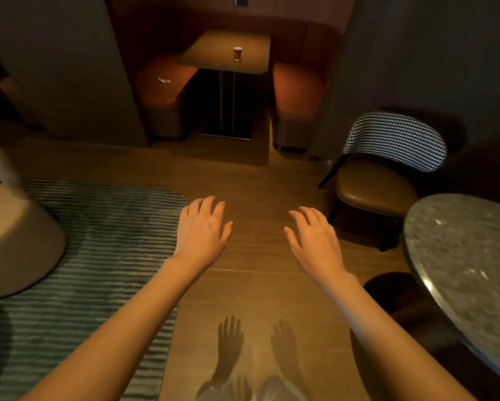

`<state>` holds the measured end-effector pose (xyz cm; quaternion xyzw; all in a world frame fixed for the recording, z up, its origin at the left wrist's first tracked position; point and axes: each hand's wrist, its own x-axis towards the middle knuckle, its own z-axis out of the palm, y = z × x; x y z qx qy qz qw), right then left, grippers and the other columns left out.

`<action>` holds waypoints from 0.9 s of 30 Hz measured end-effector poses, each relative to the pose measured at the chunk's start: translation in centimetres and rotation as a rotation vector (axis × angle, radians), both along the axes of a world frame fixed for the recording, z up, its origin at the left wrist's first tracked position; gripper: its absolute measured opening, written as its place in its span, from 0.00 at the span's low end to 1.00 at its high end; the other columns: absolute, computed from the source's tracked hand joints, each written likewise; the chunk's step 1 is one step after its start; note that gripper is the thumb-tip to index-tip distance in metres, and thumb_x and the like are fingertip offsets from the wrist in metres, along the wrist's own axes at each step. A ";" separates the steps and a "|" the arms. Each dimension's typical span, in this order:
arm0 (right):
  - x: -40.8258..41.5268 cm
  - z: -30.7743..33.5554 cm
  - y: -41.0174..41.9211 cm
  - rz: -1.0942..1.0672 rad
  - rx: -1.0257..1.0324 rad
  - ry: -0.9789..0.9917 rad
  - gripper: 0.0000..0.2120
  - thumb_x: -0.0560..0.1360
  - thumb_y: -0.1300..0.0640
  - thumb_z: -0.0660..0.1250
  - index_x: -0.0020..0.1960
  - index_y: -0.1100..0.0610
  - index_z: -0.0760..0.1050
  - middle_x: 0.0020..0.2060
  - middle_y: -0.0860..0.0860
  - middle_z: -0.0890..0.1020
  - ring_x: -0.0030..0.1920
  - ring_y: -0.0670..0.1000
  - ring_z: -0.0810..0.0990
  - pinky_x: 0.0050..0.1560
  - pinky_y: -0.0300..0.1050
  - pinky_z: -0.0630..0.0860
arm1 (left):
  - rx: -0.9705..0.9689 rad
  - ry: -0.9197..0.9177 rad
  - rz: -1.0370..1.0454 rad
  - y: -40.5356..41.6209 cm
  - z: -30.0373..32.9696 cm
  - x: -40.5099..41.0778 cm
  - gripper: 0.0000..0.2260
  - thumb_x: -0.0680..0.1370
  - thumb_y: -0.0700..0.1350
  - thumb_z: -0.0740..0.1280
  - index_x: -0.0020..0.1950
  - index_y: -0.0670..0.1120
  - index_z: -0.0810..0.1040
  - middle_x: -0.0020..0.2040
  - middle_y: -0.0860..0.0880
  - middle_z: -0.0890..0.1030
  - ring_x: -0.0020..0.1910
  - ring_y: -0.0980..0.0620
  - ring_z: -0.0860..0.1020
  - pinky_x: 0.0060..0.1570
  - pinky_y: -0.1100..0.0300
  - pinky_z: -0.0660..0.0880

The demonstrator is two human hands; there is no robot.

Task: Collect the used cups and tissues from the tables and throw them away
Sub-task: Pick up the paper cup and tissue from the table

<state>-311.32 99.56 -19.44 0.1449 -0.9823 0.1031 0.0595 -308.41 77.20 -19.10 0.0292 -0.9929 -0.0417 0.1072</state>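
nothing collected as far as i could see. left hand (pixel 203 227) and right hand (pixel 312 235) were both spread flat, empty, mid frame. cup (pixel 237 53) stood on booth table (pixel 225 50) top centre; tissue (pixel 164 80) lay on left seat (pixel 163 82).

Both bare forearms reach forward, left hand (pixel 203 230) and right hand (pixel 315 238) palm-down, fingers relaxed, holding nothing.
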 end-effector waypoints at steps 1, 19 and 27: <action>-2.0 0.0 -0.5 0.001 -0.002 -0.006 0.22 0.81 0.47 0.56 0.72 0.53 0.65 0.71 0.52 0.68 0.73 0.53 0.62 0.70 0.51 0.65 | -0.002 -0.002 -0.006 -0.5 0.1 -2.1 0.22 0.79 0.55 0.59 0.69 0.46 0.69 0.68 0.44 0.71 0.67 0.43 0.68 0.63 0.48 0.67; -51.4 0.2 -9.2 0.090 0.009 -0.060 0.21 0.81 0.47 0.55 0.72 0.52 0.65 0.72 0.52 0.67 0.74 0.54 0.60 0.70 0.52 0.63 | -0.104 -0.066 0.116 -8.6 0.1 -48.3 0.22 0.77 0.56 0.60 0.68 0.47 0.70 0.67 0.45 0.72 0.66 0.44 0.69 0.63 0.49 0.67; -69.9 -1.9 -16.4 0.143 -0.001 -0.173 0.22 0.81 0.47 0.53 0.74 0.51 0.63 0.73 0.51 0.65 0.75 0.53 0.58 0.73 0.53 0.61 | -0.068 -0.075 0.152 -15.9 -1.9 -66.3 0.22 0.77 0.56 0.60 0.69 0.47 0.69 0.68 0.45 0.71 0.66 0.43 0.69 0.63 0.48 0.67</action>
